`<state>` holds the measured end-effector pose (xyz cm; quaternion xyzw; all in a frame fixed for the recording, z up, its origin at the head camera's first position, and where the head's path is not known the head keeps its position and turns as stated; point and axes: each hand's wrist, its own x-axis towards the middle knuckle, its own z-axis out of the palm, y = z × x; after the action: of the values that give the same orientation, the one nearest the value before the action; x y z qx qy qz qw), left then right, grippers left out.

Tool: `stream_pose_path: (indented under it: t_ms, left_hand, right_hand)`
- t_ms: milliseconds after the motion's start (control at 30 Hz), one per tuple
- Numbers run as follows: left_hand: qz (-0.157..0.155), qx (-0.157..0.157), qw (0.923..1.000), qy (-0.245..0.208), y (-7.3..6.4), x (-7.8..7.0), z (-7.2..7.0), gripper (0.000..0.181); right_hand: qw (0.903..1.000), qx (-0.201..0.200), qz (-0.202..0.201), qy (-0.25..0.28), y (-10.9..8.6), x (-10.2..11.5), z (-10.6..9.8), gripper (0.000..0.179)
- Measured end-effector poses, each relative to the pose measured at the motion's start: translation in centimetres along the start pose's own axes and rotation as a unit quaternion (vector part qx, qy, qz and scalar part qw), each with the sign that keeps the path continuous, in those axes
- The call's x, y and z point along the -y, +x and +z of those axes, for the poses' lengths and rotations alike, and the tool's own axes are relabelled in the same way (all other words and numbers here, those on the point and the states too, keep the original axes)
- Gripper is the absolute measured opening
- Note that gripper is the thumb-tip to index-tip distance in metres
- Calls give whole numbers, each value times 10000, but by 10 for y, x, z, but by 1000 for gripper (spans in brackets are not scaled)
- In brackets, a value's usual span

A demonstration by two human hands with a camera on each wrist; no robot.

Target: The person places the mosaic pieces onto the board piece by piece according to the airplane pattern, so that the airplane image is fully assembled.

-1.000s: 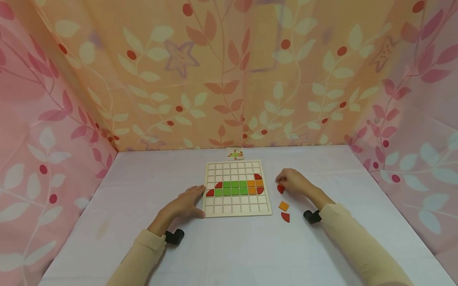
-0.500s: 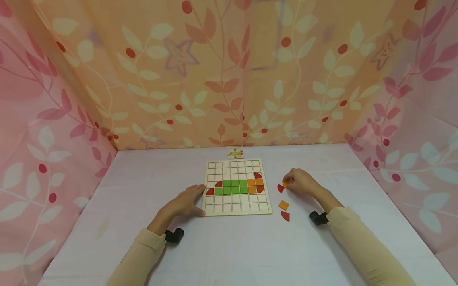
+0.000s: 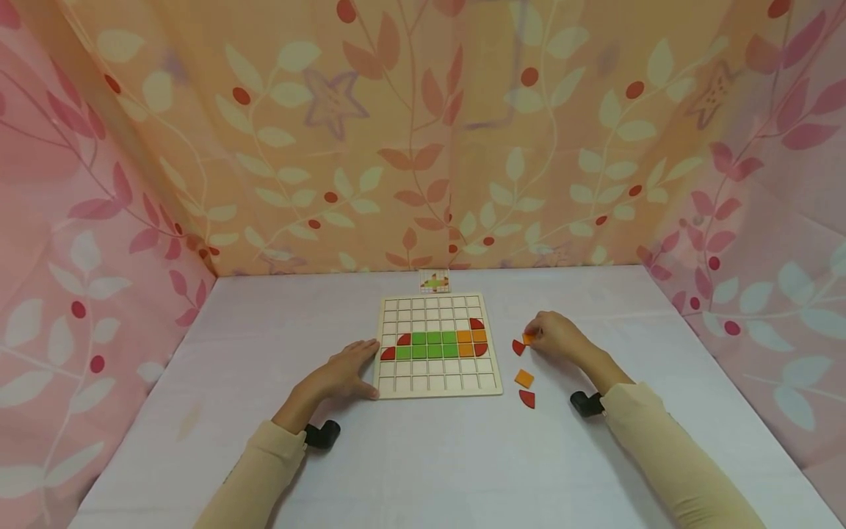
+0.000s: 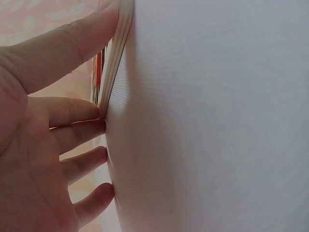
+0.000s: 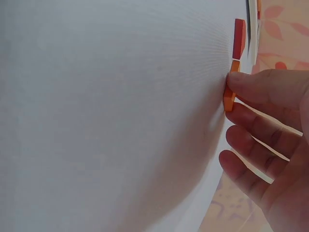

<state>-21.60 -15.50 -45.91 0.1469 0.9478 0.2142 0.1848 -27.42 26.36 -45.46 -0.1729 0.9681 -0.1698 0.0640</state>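
My left hand (image 3: pixel 342 372) rests at the left side of the wooden grid board (image 3: pixel 438 383), thumb at its near corner and fingers along its edge. On the board lie green square tiles (image 3: pixel 434 345), orange square tiles (image 3: pixel 465 343) and red quarter-circle tiles (image 3: pixel 388 353). To the right of the board, my right hand (image 3: pixel 557 338) pinches an orange square tile (image 5: pixel 229 99), the thumb (image 5: pixel 241 82) on its near face. A red quarter-circle tile (image 3: pixel 518 347) lies right beside it.
Another orange square tile (image 3: pixel 524 378) and another red quarter-circle tile (image 3: pixel 527 399) lie nearer on the white table. A small pattern card (image 3: pixel 434 281) stands behind the board. Patterned curtains (image 3: pixel 423 147) enclose the back and sides.
My right hand has moved a little right, off the red quarter-circle tile, and now pinches the orange square tile beside it. The left hand has stayed at the board.
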Motion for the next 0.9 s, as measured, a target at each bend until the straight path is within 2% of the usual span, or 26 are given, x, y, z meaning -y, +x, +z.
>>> stream_pose_path:
  t_ms: [233, 367, 633, 900]
  left_hand:
    - [123, -87, 9999, -13, -1, 0, -1, 95]
    - [167, -101, 9998, -107, -3, -1, -2, 95]
    - [87, -85, 9998, -126, -3, -2, 0, 94]
    - [42, -42, 9999, -102, -4, -3, -1, 94]
  right_hand:
    - [9999, -143, -22, -5, 0, 0, 1, 20]
    - [9999, -84, 41, 79, -1, 0, 2, 21]
    - [9993, 154, 296, 182, -2, 2, 1, 21]
    - [9994, 176, 214, 229, -1, 2, -3, 21]
